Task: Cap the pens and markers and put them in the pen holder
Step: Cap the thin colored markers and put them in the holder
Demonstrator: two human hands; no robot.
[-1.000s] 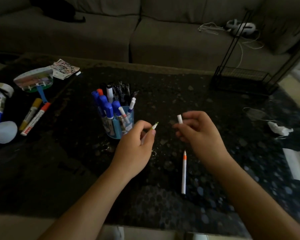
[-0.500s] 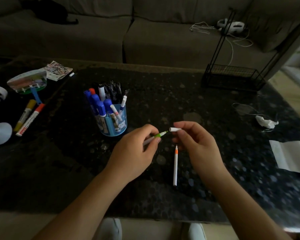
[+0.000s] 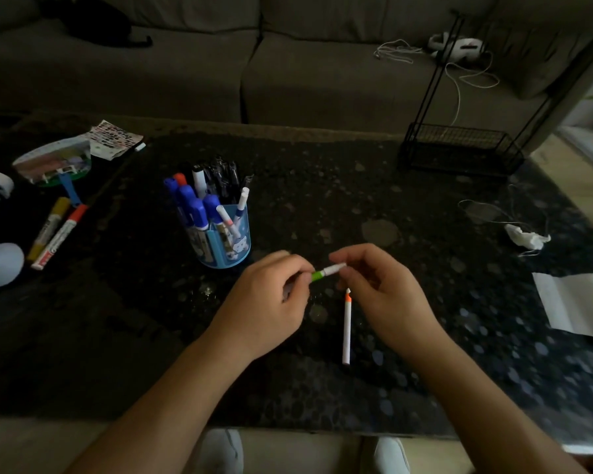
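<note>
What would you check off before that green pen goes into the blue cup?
1. Cap on the green pen: the white cap sits over the tip; fully clicked home, cannot tell.
2. Grip: left hand holds the barrel, right hand pinches the cap; ok.
3. Room in the pen holder: crowded with markers, a gap at the front right looks usable; ok.
4. Path to the holder: bare table between hands and holder; ok.
5. Orange pen: lying on the table, tip uncapped; not ok.
</note>
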